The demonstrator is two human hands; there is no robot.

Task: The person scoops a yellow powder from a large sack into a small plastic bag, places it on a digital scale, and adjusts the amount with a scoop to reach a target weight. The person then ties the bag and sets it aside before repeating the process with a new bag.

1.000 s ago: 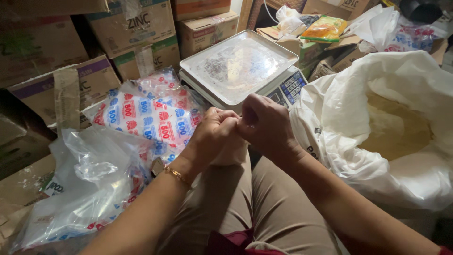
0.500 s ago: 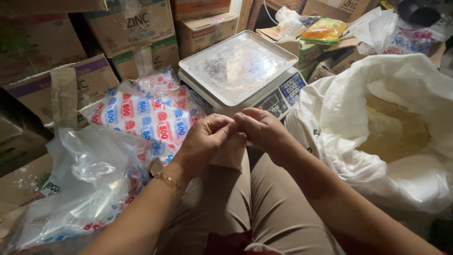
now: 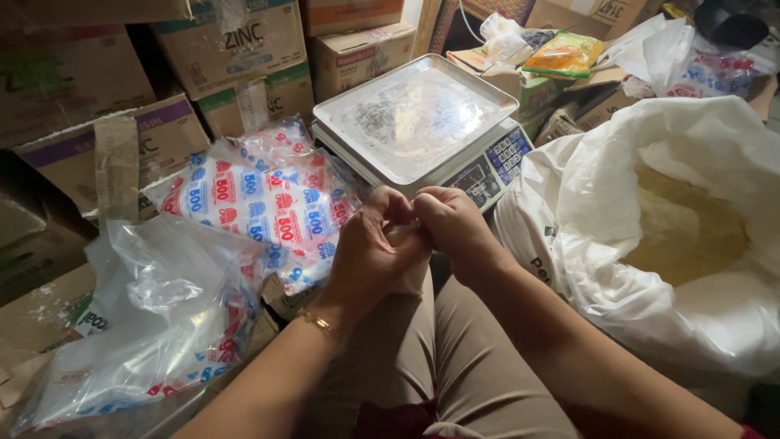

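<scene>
At the centre of the frame the left hand [image 3: 370, 252] and right hand [image 3: 451, 223] meet over the lap, fingers curled in a closed grip on a small pouch [image 3: 406, 272] that peeks out below them, mostly hidden. Just above sits a scale [image 3: 422, 122] with a steel pan, and left of it lies a stack of printed bags [image 3: 260, 203]. A white sack [image 3: 650, 228] of pale powder stands open at the right, cardboard boxes [image 3: 219, 57] fill the upper left, and clear bags [image 3: 154, 317] lie lower left.
</scene>
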